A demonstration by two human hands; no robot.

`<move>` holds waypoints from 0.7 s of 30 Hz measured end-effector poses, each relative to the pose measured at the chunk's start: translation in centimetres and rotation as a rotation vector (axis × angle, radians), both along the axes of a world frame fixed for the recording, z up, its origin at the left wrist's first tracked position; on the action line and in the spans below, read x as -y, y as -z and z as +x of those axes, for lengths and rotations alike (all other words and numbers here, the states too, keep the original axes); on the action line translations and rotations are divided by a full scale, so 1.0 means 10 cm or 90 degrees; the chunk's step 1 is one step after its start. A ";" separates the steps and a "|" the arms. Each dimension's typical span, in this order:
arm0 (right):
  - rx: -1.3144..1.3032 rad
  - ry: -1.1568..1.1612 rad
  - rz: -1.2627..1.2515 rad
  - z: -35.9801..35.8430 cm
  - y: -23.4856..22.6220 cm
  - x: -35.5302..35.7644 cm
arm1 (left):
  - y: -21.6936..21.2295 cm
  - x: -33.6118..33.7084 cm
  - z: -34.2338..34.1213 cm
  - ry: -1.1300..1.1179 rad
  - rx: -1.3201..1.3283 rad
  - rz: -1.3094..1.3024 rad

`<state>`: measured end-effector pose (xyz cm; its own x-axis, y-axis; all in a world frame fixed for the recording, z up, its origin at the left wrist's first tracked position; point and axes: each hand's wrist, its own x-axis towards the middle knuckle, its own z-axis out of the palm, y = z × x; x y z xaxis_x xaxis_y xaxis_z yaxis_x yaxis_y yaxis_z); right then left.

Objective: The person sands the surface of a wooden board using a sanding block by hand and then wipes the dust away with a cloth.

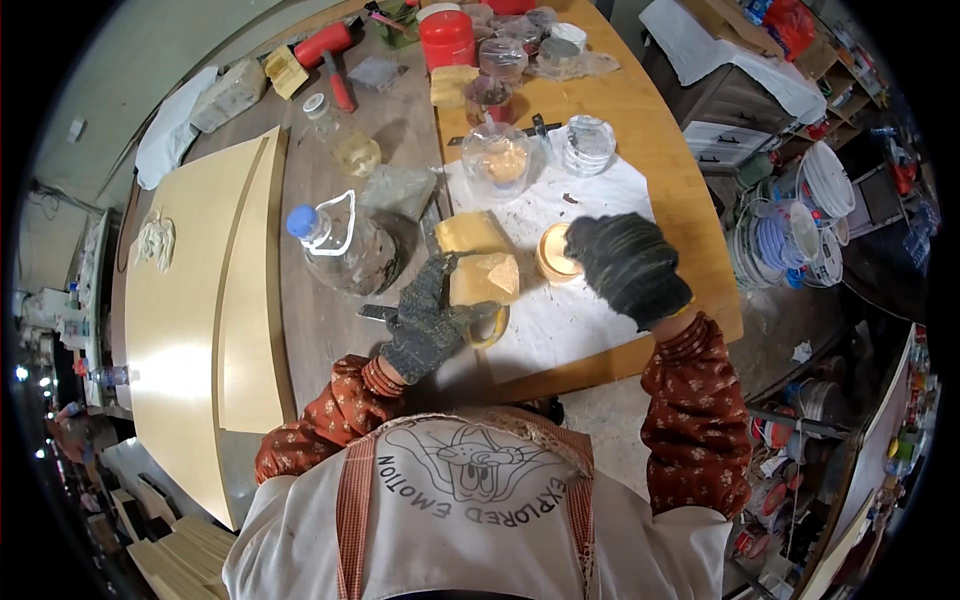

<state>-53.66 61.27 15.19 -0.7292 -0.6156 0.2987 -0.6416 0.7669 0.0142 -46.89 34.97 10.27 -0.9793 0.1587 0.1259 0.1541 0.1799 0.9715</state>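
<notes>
Both my hands wear dark knit gloves. My left hand [430, 320] is closed around a yellowish block like a sponge [484, 278], held over a white sheet [570, 315] on the wooden table [680, 200]. A tape ring [492, 330] lies under that hand. My right hand [628, 262] holds a small round container with an orange-cream inside [553, 252], gripping it from the right. A second yellow block [468, 232] lies just behind the held one.
A large clear plastic bottle with a blue cap [345, 245] lies left of my hands. Clear jars [497, 155], a red-lidded container [447, 38] and small tubs stand at the back. A pale board [200, 300] covers the left. Stacked buckets [800, 230] are on the right.
</notes>
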 end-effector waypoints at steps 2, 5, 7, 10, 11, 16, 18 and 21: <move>0.052 0.017 -0.088 -0.06 -0.11 -0.04 | -0.07 -0.01 0.00 0.000 -0.004 -0.014; 0.006 0.000 -0.115 -0.04 -0.11 -0.05 | -0.07 0.00 0.00 0.001 -0.026 -0.058; 0.135 0.010 -0.120 -0.11 -0.01 -0.05 | -0.06 0.00 0.00 0.001 -0.033 -0.075; 0.048 0.039 0.000 -0.08 0.01 -0.08 | -0.06 0.01 0.01 -0.007 -0.019 -0.066; 0.002 0.017 -0.067 -0.04 -0.06 -0.06 | -0.06 0.01 0.02 -0.009 -0.014 -0.056; -0.062 -0.015 -0.012 0.00 -0.14 -0.03 | -0.14 -0.03 0.03 -0.006 0.007 -0.032; -0.062 -0.074 -0.002 -0.06 0.08 -0.10 | -0.21 -0.07 0.02 0.001 0.015 -0.012; -0.016 -0.068 -0.117 -0.17 0.04 -0.09 | -0.21 -0.04 0.02 -0.003 0.007 -0.030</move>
